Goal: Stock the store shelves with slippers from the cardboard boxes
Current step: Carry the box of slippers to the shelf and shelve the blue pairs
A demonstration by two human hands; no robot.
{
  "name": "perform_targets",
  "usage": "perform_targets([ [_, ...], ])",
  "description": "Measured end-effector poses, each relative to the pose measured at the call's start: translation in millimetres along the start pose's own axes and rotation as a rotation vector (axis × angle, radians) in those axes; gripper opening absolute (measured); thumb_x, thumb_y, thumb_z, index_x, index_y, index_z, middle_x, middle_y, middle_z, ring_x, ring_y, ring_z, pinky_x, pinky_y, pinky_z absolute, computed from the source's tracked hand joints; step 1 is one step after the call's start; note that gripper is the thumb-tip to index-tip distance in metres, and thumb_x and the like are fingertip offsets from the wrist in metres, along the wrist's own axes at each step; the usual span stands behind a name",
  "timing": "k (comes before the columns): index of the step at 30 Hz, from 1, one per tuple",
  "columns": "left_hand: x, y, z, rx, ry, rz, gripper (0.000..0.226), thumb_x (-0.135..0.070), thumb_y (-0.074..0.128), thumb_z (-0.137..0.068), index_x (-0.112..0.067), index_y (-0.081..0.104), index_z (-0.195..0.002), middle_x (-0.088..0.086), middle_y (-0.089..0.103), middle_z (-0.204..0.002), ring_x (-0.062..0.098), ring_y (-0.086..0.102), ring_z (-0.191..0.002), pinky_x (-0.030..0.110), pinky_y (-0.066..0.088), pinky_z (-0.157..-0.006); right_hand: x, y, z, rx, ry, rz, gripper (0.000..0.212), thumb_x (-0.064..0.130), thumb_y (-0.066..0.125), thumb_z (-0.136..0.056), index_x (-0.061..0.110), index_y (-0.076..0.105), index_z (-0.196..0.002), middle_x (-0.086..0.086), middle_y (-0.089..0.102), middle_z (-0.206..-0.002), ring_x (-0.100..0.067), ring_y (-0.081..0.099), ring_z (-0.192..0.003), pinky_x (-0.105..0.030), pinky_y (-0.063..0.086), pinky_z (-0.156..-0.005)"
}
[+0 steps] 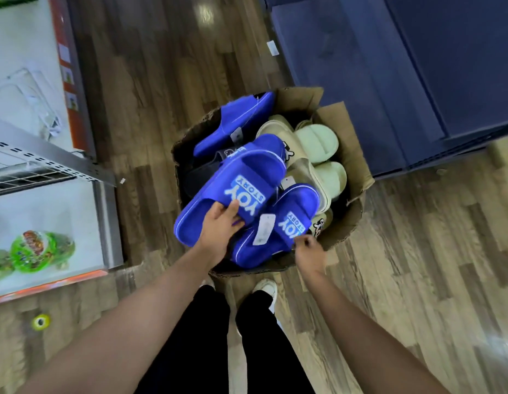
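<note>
Holding a smooth blue slipper [247, 172], left hand [218, 231] overhangs cardboard box [352, 220].

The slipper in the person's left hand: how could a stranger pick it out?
Find the open cardboard box on the wooden floor. Atop its pile, the left hand grips a blue slipper with Toy Story lettering. Its matching twin beside it carries a white tag; this one shows none.

Bright overhead glare on floor [205, 12] (edges warped, soft).
</note>
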State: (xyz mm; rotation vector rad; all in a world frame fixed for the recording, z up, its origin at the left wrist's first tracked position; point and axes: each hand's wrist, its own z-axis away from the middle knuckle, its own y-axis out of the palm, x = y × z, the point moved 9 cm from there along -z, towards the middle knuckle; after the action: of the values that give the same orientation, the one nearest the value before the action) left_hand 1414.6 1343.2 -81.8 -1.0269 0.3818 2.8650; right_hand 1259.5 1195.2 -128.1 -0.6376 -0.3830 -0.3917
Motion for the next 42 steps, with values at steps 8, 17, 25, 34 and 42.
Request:
perform_targets([
  [8, -3.1, -34.3, -14.3, -0.063, -0.119, 0.079, 0.011, -0.025, 0.043, -0.099, -0.022, 0.050, -0.091, -0.002, 0.061, -0.097, 0.012, 0.060, -0.084, 0.033, 0.044, -0.089, -9.7, 66.7, 21.4, 0.361, 0.299, -0.415, 0.026, 0.014, 0.051, -0.092, 0.028, 0.047, -0.113, 0.002, 0.052, -0.100, -0.010, 0.048, -0.078, -0.026, 0.039, -0.065],
  [17, -5.2, -30.1, -12.9, -0.005, -0.174, 0.169, 0.008, -0.026, 0.043, -0.099, -0.023, 0.049, -0.094, -0.001, 0.060, -0.103, 0.012, 0.059, -0.091, 0.034, 0.043, -0.088, 19.0, 84.1, 23.1, 0.096, 0.493, -1.270, 0.015, 0.027, 0.058, -0.089, 0.017, 0.050, -0.082, 0.001, 0.047, -0.080, -0.011, 0.049, -0.078, -0.023, 0.041, -0.073],
  [25, -49.4, -20.0, 1.7, 0.059, -0.118, 0.146, 0.016, -0.025, 0.045, -0.097, -0.022, 0.045, -0.113, -0.006, 0.059, -0.102, 0.013, 0.059, -0.091, 0.030, 0.044, -0.085, 80.5, 61.7, 51.9, 0.126, 0.389, -1.127, 0.022, 0.027, 0.060, -0.088, 0.019, 0.052, -0.070, 0.001, 0.051, -0.063, -0.012, 0.043, -0.061, -0.023, 0.043, -0.068],
  [34, -148.6, 16.6, 31.2, 0.217, 0.054, -0.024, 0.009, -0.016, 0.045, -0.097, -0.018, 0.054, -0.096, -0.001, 0.063, -0.095, 0.003, 0.066, -0.058, 0.014, 0.053, -0.055, 199.7, 8.0, 105.7, 0.102, -0.010, -1.190, 0.018, 0.012, 0.050, -0.093, 0.021, 0.058, -0.079, 0.000, 0.060, -0.082, -0.013, 0.055, -0.073, -0.030, 0.047, -0.062],
  [42, -278.5, 102.1, 113.1, 0.444, 0.309, -0.152, 0.024, -0.010, 0.046, -0.096, -0.003, 0.049, -0.119, 0.010, 0.060, -0.111, 0.017, 0.062, -0.079, 0.025, 0.054, -0.070, 299.9, -99.3, 188.8, -0.063, -0.521, -0.710, 0.015, 0.008, 0.054, -0.089, 0.020, 0.062, -0.085, 0.004, 0.064, -0.084, -0.014, 0.055, -0.080, -0.023, 0.044, -0.074],
])
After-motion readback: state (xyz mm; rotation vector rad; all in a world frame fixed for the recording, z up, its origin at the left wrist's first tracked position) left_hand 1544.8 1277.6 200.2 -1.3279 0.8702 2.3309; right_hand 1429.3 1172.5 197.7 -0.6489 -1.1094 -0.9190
